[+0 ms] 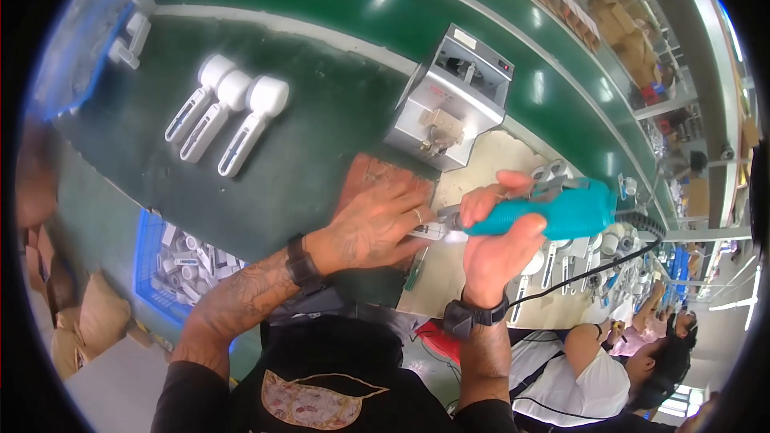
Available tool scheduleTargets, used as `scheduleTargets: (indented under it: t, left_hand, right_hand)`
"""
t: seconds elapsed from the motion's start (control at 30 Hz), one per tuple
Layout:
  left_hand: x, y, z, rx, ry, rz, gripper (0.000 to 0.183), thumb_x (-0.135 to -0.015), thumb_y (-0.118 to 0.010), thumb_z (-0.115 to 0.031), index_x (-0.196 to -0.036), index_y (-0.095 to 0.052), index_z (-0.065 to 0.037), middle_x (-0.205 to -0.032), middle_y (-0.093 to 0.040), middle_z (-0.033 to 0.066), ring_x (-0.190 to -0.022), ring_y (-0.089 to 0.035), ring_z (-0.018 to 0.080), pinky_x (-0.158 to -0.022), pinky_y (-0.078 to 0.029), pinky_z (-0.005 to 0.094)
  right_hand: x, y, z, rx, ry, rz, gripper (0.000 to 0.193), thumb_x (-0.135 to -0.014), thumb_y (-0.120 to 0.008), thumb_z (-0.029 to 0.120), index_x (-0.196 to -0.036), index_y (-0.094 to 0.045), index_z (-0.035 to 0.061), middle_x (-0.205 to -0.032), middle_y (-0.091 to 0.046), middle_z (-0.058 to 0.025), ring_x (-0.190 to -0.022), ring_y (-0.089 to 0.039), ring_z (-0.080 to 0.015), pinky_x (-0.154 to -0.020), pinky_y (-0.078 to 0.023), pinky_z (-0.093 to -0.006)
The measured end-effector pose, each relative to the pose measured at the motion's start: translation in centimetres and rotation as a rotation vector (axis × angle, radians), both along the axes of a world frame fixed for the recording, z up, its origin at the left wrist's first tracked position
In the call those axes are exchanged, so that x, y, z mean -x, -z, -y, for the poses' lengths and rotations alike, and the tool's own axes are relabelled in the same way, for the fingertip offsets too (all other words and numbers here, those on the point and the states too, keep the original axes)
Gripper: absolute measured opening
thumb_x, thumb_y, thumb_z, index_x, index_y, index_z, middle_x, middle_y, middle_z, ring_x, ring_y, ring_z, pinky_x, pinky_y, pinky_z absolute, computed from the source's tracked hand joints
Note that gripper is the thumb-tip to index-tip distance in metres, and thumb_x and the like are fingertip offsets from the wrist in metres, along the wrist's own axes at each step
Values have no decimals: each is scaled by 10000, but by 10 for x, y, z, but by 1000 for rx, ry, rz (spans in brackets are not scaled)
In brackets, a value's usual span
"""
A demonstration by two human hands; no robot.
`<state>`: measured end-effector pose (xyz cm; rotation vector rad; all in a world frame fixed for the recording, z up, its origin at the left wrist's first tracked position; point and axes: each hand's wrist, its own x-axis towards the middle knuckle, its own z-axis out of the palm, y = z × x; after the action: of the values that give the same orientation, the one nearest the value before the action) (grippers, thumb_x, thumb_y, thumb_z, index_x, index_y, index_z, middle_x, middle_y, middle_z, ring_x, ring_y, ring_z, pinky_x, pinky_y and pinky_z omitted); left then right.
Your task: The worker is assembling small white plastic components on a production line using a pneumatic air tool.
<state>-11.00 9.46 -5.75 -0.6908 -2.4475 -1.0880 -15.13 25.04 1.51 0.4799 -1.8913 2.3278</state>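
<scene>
My right hand [504,252] is wrapped round a teal electric screwdriver [565,212] with a black coiled cord, held almost level. The screwdriver's tip points left and meets a white plastic part [431,230]. My left hand [369,228], fingers bent and close together, grips that part from above on a reddish-brown pad [361,178]. Most of the part is hidden under my fingers. Farther left, three white devices [233,92] with round heads and long slotted handles lie side by side on the dark green mat [313,104].
A grey metal machine [453,100] stands behind my hands. At lower left, a blue basket [146,273] holds many white parts. More white devices [553,261] lie to the right, where a co-worker in a white shirt [577,377] sits. The cord [589,275] hangs by my right wrist.
</scene>
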Motion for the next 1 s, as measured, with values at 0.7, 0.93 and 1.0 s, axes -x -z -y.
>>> scheduleTargets:
  t: [0.7, 0.93, 1.0]
  left_hand:
    - [1, -3, 0, -75, 38, 15, 339, -748, -843, -200, -896, -553, -107, -967, -605, 42, -938, -604, 302, -820, -526, 414]
    - [3, -5, 3, -87, 69, 58, 357, -762, -835, -195, -889, -517, -92, -931, -610, 49, -896, -616, 304, -803, -522, 423]
    - [2, -5, 2, -67, 77, 107, 355, -769, -830, -196, -883, -511, -89, -929, -610, 52, -899, -617, 305, -812, -521, 426]
  right_hand:
    - [-10, 18, 1, 1, 18, -63, 749, -932, -542, 691, -1143, -502, -27, -690, -510, -69, -597, -507, -179, -570, -425, -335]
    - [-8, 19, 1, 2, -40, -83, 755, -935, -549, 681, -1163, -502, -37, -685, -510, -69, -574, -502, -174, -538, -421, -329]
    - [-9, 20, -1, 4, -51, -85, 759, -934, -551, 681, -1167, -502, -40, -683, -509, -68, -571, -501, -173, -536, -420, -328]
